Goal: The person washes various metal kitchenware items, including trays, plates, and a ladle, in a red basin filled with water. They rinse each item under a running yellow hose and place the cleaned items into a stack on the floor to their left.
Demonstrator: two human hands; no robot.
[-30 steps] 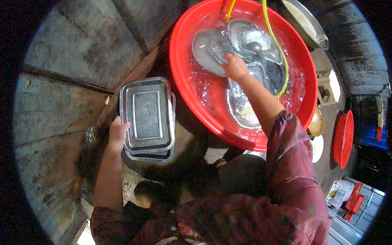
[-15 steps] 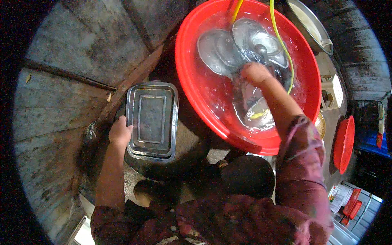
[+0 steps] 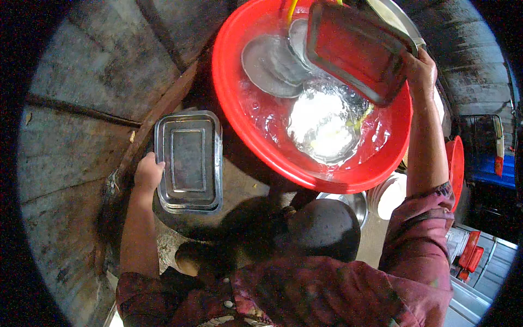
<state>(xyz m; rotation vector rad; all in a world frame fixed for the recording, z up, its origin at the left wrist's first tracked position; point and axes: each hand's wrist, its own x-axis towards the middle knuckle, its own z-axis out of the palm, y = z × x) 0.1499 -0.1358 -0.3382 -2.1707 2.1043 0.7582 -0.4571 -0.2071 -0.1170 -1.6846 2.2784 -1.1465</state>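
Note:
My left hand (image 3: 149, 173) grips the left edge of a rectangular metal tray (image 3: 188, 161), which seems to sit in a stack, with a second rim showing along its lower edge. Over the big red basin (image 3: 224, 103), my right hand (image 3: 420, 75) holds another rectangular tray (image 3: 357, 54) by its right end. This one is tilted, and its face looks dark and red. Below it, water fills the basin. Round metal plates (image 3: 272, 68) lie in the water at the left, and strong glare (image 3: 324, 122) hides what lies in the middle.
A yellow hose (image 3: 292, 10) enters the basin from the far edge. White plates (image 3: 389, 196) and a metal bowl (image 3: 357, 206) stand by the basin's near right side. A smaller red basin (image 3: 456, 163) leans farther right. A worn wall (image 3: 71, 147) rises on the left.
My right hand has come up out of the water, moving right and away, and now holds a rectangular tray above the basin. My left hand keeps its grip on the tray at the left.

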